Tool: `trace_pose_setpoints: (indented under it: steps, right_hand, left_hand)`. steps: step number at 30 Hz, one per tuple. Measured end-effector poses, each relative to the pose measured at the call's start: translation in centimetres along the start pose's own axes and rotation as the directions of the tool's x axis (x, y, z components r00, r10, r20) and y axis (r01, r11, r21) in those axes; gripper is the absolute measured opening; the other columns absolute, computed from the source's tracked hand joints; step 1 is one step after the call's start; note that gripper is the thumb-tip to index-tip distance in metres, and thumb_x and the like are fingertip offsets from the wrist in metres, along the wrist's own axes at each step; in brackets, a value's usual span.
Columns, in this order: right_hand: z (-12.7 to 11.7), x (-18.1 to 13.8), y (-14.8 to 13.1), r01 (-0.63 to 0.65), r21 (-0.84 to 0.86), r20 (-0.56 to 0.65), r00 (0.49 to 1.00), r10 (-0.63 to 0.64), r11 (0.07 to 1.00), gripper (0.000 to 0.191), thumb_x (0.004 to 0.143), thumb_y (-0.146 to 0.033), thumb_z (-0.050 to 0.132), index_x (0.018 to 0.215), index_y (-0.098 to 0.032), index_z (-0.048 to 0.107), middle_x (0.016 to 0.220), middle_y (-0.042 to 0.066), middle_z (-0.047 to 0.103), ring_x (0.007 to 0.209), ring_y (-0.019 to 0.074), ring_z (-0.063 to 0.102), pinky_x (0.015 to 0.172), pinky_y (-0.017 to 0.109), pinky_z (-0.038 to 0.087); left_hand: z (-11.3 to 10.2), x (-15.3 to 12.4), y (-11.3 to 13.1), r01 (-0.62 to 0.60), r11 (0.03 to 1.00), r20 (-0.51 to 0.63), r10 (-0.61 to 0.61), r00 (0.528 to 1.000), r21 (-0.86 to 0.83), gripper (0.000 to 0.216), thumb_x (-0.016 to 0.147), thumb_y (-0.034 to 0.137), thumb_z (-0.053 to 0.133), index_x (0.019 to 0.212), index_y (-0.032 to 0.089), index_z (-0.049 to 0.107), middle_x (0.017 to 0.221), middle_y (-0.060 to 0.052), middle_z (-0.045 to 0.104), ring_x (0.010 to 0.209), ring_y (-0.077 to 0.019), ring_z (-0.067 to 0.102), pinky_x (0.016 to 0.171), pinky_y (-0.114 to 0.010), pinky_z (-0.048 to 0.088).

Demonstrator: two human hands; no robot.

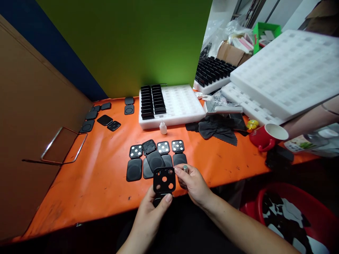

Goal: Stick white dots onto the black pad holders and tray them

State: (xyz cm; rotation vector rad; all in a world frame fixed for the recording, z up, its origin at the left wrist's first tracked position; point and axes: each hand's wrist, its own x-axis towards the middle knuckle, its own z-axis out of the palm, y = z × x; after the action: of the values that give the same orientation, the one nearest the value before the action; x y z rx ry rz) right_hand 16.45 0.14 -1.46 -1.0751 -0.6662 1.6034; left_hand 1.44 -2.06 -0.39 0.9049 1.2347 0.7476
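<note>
On my feed, the left hand (pixel 155 210) is closed, thumb over fingers, around the lower part of a black hinged piece (pixel 159 179), holding its holed flap up over the near edge of the orange table (pixel 111 173). The right hand (pixel 196 185) is curled nearly closed around a small metal-tipped tool (pixel 185 169), thumb and forefinger at the flap's right edge (I can't tell whether they touch it). Beyond, a white foam tray (pixel 182 102) holds two columns of black pieces standing on edge; a second foam tray (pixel 212 85), behind to the right, is packed with more. I see a red basin (pixel 324 208) of loose black and white pieces at lower right, a green box (pixel 256 38) of pale items at upper right, a red mug (pixel 256 139) and a white bottle (pixel 163 129). Green printing marks a pack (pixel 299 144) by the mug, too blurred for me to read.
</note>
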Motion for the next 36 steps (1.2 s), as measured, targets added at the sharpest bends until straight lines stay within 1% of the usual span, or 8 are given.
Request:
trace_pose_setpoints:
  steps: [11,16,19,22,25,27,32,36]
  right_hand:
    - [-0.1,-0.3,-0.1,0.057,-0.099,-0.026,0.998,-0.060,0.993,0.026,0.075,-0.041,0.059,0.082,-0.015,0.062,0.049,-0.008,0.029,0.044,0.0048,0.025,0.042,0.019,0.023]
    - [0.1,-0.8,-0.7,0.158,-0.217,-0.004,0.987,-0.163,0.963,0.021,0.077,-0.036,0.058,0.082,-0.017,0.065,0.063,-0.002,0.053,0.059,0.0086,0.047,0.059,0.022,0.041]
    - [0.1,-1.4,-1.1,0.238,-0.250,0.050,0.971,-0.233,0.939,0.017,0.080,-0.032,0.056,0.084,-0.019,0.066,0.077,0.001,0.063,0.073,0.0125,0.056,0.070,0.025,0.045]
    - [0.0,-2.1,-1.6,0.339,-0.303,0.118,0.941,-0.318,0.891,0.015,0.081,-0.026,0.054,0.087,-0.021,0.067,0.079,0.001,0.066,0.077,0.0134,0.059,0.071,0.024,0.046]
    - [0.0,-2.7,-2.1,0.433,-0.320,0.210,0.900,-0.382,0.843,0.017,0.081,-0.019,0.054,0.092,-0.024,0.067,0.081,0.001,0.068,0.077,0.0127,0.061,0.072,0.023,0.048]
    - [0.2,-2.9,-2.4,0.465,-0.305,0.257,0.881,-0.398,0.831,0.020,0.082,-0.017,0.053,0.094,-0.024,0.067,0.083,0.002,0.069,0.078,0.0123,0.062,0.072,0.022,0.049]
    - [0.7,-3.1,-2.5,0.478,-0.275,0.281,0.870,-0.406,0.834,0.021,0.081,-0.016,0.053,0.096,-0.023,0.066,0.085,0.002,0.069,0.076,0.0125,0.063,0.071,0.022,0.050]
    - [0.8,-3.3,-2.5,0.431,-0.321,0.257,0.897,-0.360,0.843,0.019,0.082,-0.019,0.053,0.094,-0.024,0.067,0.082,0.003,0.069,0.074,0.0145,0.063,0.070,0.027,0.050]
  left_hand:
    - [0.0,0.1,-0.3,-0.001,1.000,0.027,0.001,1.000,-0.011,0.034,0.069,0.035,0.066,0.100,0.022,0.060,0.102,-0.003,0.065,0.098,-0.0209,0.057,0.088,-0.031,0.042]
    - [0.2,0.0,-0.6,-0.041,0.999,0.012,0.041,0.999,0.030,0.029,0.071,0.034,0.065,0.097,0.023,0.062,0.103,-0.002,0.066,0.099,-0.0197,0.057,0.087,-0.029,0.043]
    - [0.0,-0.3,-0.4,-0.132,0.982,0.012,0.132,0.991,0.133,0.027,0.074,0.031,0.062,0.100,0.024,0.061,0.104,-0.003,0.065,0.098,-0.0198,0.058,0.084,-0.029,0.044]
    - [-0.8,-0.3,-0.1,-0.367,0.872,0.096,0.356,0.930,0.323,0.020,0.079,0.021,0.056,0.098,0.025,0.060,0.096,-0.002,0.065,0.088,-0.0175,0.060,0.076,-0.028,0.047]
    - [-1.9,0.0,0.0,-0.625,0.666,0.232,0.587,0.776,0.407,0.029,0.079,0.008,0.052,0.102,0.024,0.057,0.097,-0.004,0.060,0.089,-0.0173,0.058,0.075,-0.030,0.048]
    - [-2.4,0.2,0.0,-0.695,0.594,0.263,0.652,0.711,0.405,0.035,0.078,0.004,0.051,0.107,0.024,0.055,0.101,-0.006,0.058,0.094,-0.0185,0.057,0.077,-0.032,0.048]
    - [-2.6,0.4,-0.1,-0.724,0.561,0.275,0.681,0.679,0.401,0.036,0.078,0.003,0.049,0.108,0.022,0.054,0.103,-0.008,0.057,0.095,-0.0196,0.057,0.076,-0.034,0.051]
    - [-2.5,0.3,0.0,-0.736,0.530,0.275,0.699,0.660,0.421,0.037,0.078,0.004,0.049,0.108,0.025,0.054,0.101,-0.007,0.057,0.093,-0.0189,0.058,0.074,-0.033,0.051]
